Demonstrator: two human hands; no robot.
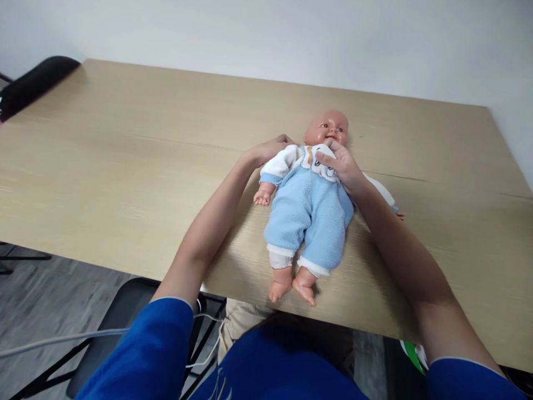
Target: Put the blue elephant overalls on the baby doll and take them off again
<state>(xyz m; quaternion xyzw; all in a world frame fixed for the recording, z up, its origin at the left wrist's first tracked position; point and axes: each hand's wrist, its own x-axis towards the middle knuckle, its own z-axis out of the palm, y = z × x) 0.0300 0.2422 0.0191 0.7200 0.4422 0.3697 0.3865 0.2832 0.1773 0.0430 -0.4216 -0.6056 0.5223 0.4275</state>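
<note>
A baby doll (308,205) in a light blue fleece romper with white sleeves lies on its back on the wooden table (125,166), head toward the wall, feet at the near edge. My left hand (270,149) curls around the doll's shoulder, its fingers closed on the white sleeve cloth. My right hand (342,166) rests on the doll's chest just under the chin, fingers pinching the collar of the romper. Both my forearms reach in from the near edge, wearing blue short sleeves.
A black chair (120,322) stands under the table's near edge at left, with white cables (62,338) trailing past it. Another black chair back (33,83) shows at the far left corner. A white wall runs behind the table.
</note>
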